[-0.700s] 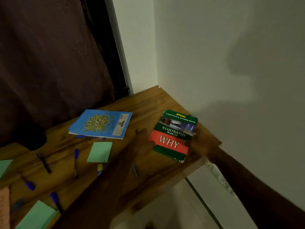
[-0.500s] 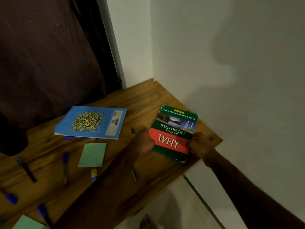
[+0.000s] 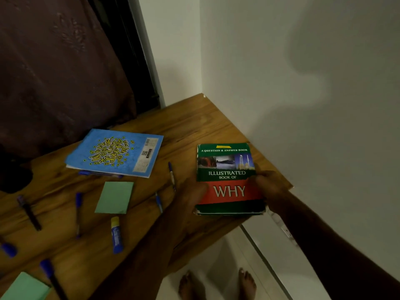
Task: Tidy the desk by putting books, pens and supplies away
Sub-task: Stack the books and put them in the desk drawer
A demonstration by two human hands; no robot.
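A green and red book (image 3: pixel 227 169) titled "Illustrated Book of WHY" is held at the right corner of the wooden desk (image 3: pixel 194 126). My left hand (image 3: pixel 190 195) grips its left edge and my right hand (image 3: pixel 270 189) grips its right edge; its near end looks raised off the wood. A blue notebook (image 3: pixel 114 152) lies flat farther left. Several blue pens, such as one (image 3: pixel 171 175) beside my left hand, lie scattered over the desk. A green sticky pad (image 3: pixel 114 197) and a glue stick (image 3: pixel 115 233) lie in the middle.
White walls close the desk's right side and back corner. A dark curtain (image 3: pixel 54 72) hangs behind the desk on the left. Another green pad (image 3: pixel 23 287) sits at the bottom left. My bare feet (image 3: pixel 216 284) stand on the pale floor below the desk edge.
Both hands closed on the WHY book's sides. The book turned square to me and its near end came up off the desk.
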